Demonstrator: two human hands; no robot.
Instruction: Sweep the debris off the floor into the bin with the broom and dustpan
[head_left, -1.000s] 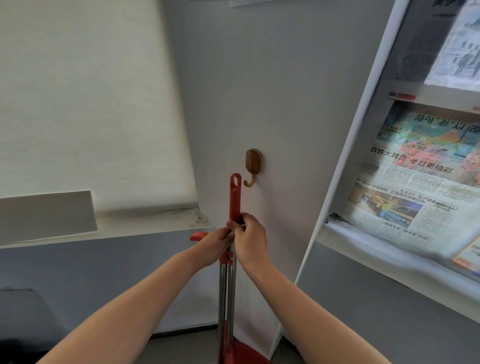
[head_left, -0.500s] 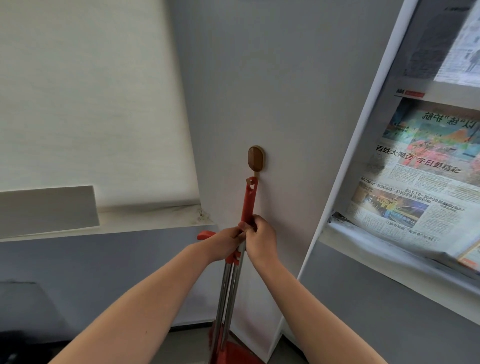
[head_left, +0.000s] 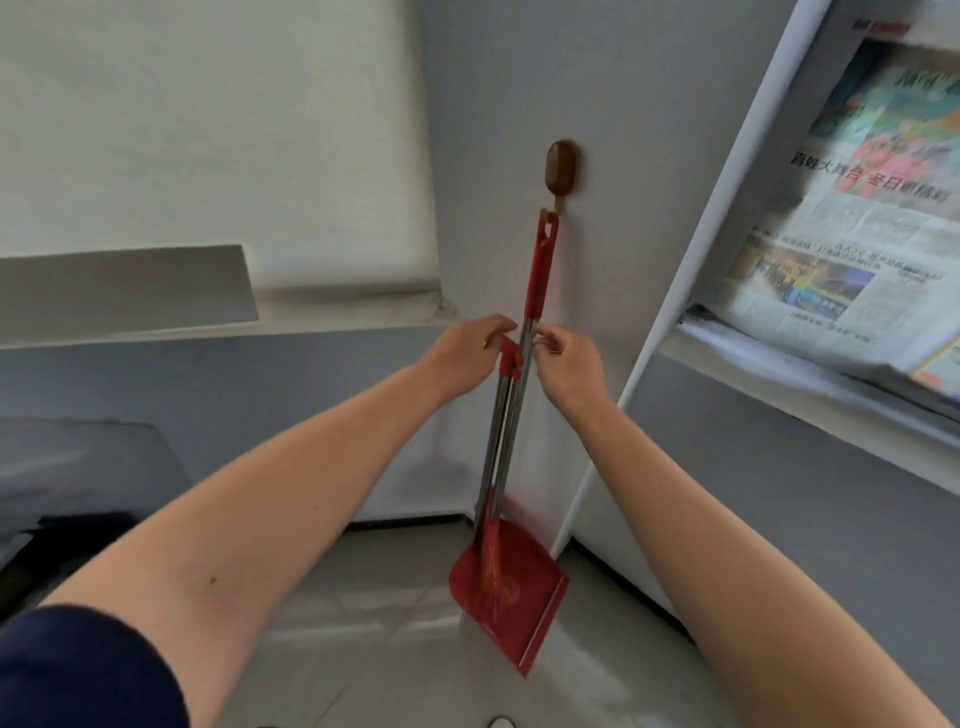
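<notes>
- Head view: the broom (head_left: 537, 270) hangs by its red grip from the wooden wall hook (head_left: 560, 166). Its long axis runs 12 to 6 o'clock. The red dustpan (head_left: 511, 597) is clipped alongside, with its pan at the 6 o'clock end by the floor tiles (head_left: 363, 623).
- The hands flank the steel shafts. The left hand (head_left: 467, 358) is at 9 o'clock, fingers stretched out at the clip, gripping nothing. The right hand (head_left: 569, 364) is at 3 o'clock, fingers curled beside the shaft; I cannot tell whether it pinches.
- Both hands look equally near; unhooking, I judge, means lifting toward 12.
</notes>
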